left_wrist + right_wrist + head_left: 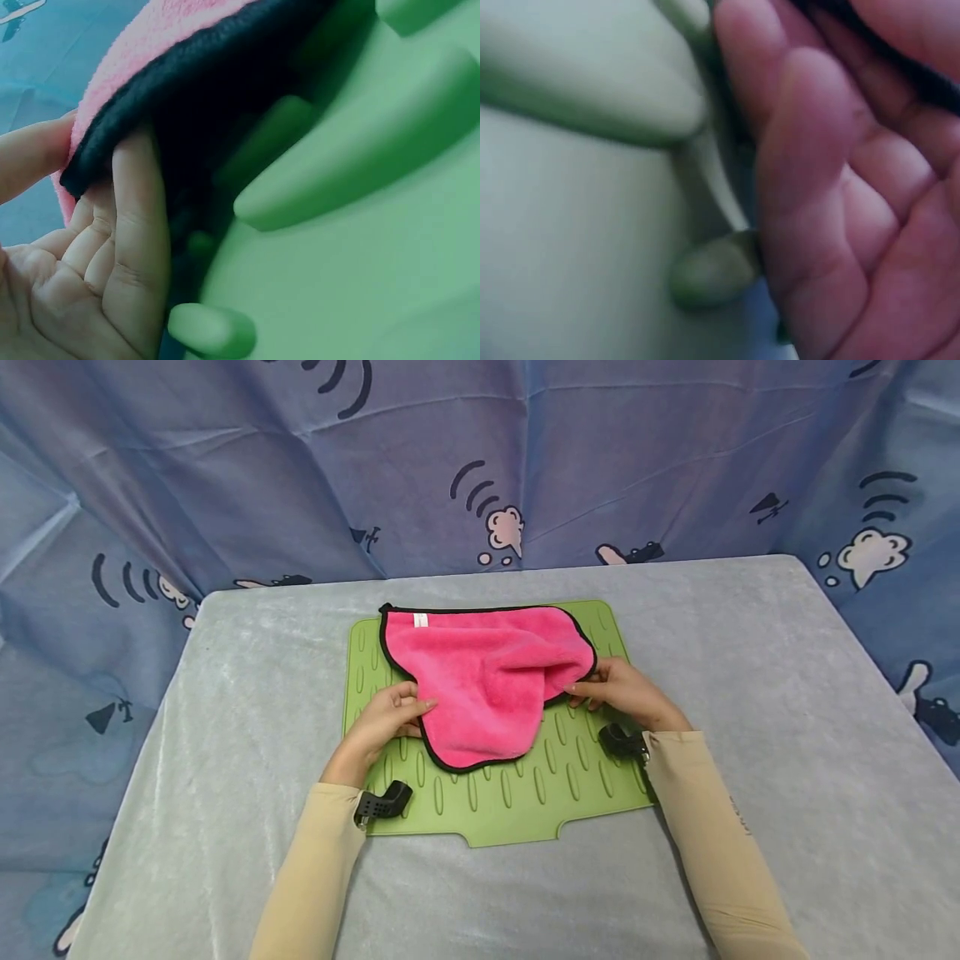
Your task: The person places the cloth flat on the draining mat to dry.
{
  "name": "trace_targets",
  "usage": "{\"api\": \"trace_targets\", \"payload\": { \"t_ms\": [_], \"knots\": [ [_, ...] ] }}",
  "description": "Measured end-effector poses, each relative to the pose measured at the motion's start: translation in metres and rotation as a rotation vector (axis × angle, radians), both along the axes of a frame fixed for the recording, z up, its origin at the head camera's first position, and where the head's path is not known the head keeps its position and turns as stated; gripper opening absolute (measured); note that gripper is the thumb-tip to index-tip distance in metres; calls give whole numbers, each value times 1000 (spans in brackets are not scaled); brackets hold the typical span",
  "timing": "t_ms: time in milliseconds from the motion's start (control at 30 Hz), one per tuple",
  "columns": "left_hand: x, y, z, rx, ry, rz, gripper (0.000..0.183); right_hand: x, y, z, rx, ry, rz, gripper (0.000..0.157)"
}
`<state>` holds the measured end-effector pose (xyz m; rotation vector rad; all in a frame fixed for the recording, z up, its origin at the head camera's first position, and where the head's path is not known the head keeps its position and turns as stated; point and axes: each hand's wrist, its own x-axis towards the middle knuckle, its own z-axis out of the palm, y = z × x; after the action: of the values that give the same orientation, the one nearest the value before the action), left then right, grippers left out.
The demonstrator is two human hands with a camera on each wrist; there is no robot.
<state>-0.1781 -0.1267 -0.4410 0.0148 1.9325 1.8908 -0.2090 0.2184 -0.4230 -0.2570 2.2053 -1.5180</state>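
A pink plush cloth [480,677] with black edging lies partly bunched on a green ridged mat [502,802]. My left hand [386,718] pinches the cloth's left edge, thumb on top and fingers beneath. In the left wrist view, the black trim [150,112] runs between the thumb and fingers of that hand [97,255]. At the cloth's right edge, my right hand [622,692] holds the trim between thumb and fingers. The right wrist view shows this hand [840,180] close up and blurred, with a strip of dark trim [900,56] at the top.
The mat lies on a table with a pale grey cover [765,693]. Behind it hangs a blue patterned curtain [420,460]. A white tag [421,620] shows near the cloth's top left corner. Black wrist devices [384,802] sit at both sleeves.
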Motion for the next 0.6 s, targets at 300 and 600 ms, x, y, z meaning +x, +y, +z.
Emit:
{"api": "trace_targets", "payload": {
  "t_ms": [300, 600],
  "knots": [
    [-2, -15, 3, 117, -15, 110, 6, 0, 8, 3, -248, -59, -54, 9],
    [-5, -34, 3, 216, -27, 240, 6, -2, 17, 5, -589, -133, -197, 27]
  ]
}}
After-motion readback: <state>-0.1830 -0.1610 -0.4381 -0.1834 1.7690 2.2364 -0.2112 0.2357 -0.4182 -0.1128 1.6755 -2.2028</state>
